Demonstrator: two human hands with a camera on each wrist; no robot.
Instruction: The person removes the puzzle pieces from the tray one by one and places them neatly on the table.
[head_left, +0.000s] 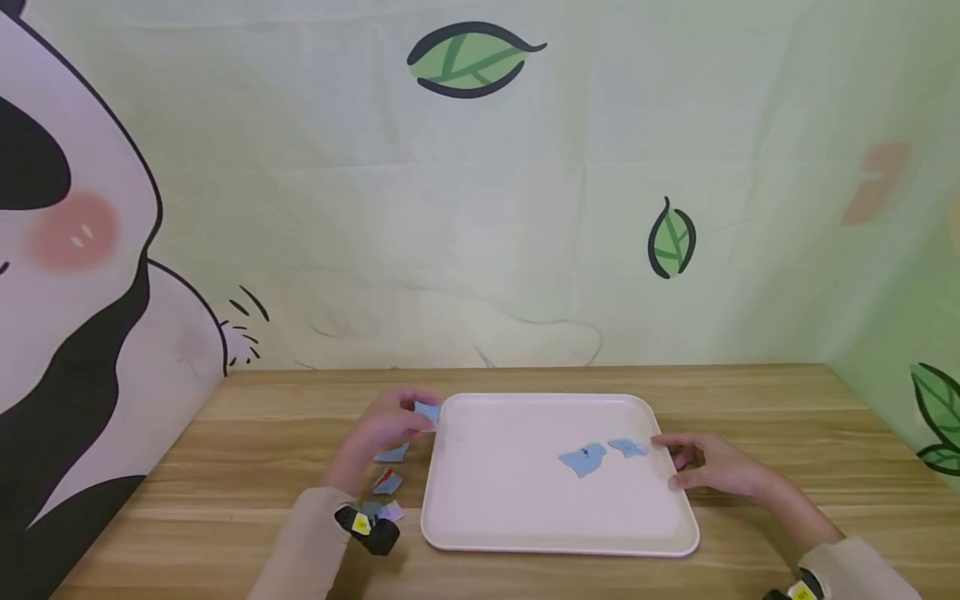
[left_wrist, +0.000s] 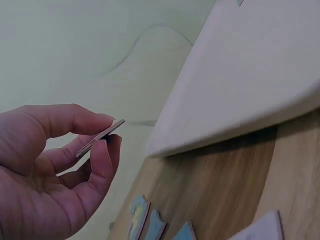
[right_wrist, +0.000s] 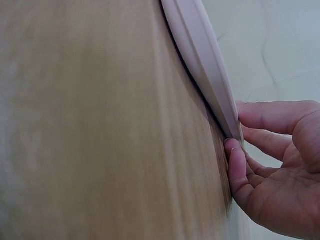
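Note:
My left hand (head_left: pixel 392 419) pinches a small, flat blue puzzle piece (head_left: pixel 427 412) between thumb and fingers, just off the upper left corner of the white tray (head_left: pixel 495 500). Seen edge-on in the left wrist view, the puzzle piece (left_wrist: pixel 101 137) is thin and tilted. At the tray's right side, my right hand (head_left: pixel 716 464) grips the rim with thumb and fingertips, as the right wrist view also shows. Two blue puzzle pieces lie on the tray's right half: a larger one (head_left: pixel 583 459) and a smaller one (head_left: pixel 627 447) near the rim.
Left of the tray, several loose pieces lie on the wooden table (head_left: pixel 225 467): a blue one (head_left: pixel 392 453), one with red on it (head_left: pixel 387 482) and a pale lilac one (head_left: pixel 392 511), partly by my left wrist. Behind the table hangs a printed cloth (head_left: pixel 487 208).

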